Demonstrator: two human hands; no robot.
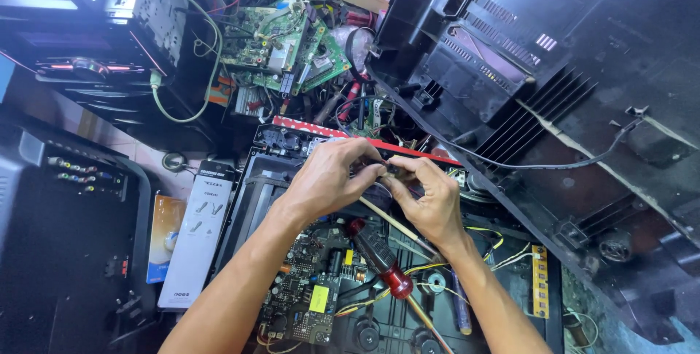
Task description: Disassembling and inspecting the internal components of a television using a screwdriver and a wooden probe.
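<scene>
**K:** While both hands were bunched over the open chassis (255, 201), the red-handled screwdriver (380, 261) lay loose right under the wrists, on top of the circuit board (305, 303). An elbow nudge could have rolled its shaft across the components.

**M:** Hand state?

**K:** Left hand (328, 179) was curled, fingertips pressed together on a small dark part (388, 169). Right hand (430, 197) was pinching the same part from the other side. Part sat between the two hands, just above the chassis's upper edge, mostly hidden by fingers. Couldn't tell what it was.

**M:** So a slip drops it into the board.

**K:** Likely, yes. It'd have fallen among the yellow wires (488, 241), hard to fish out. A thin pale stick (390, 224) also ran under the right hand and could've snagged.

**M:** Further out?

**K:** Big black rear cover (554, 84) leaned over the chassis on the right, with a cable (569, 161) draped across it. A tug on that cable might have shifted the cover toward the hands.

**M:** Behind?

**K:** Heap of green boards (281, 40) and tangled leads at the far edge. Looked unstable, well apart from the hands though.
</scene>
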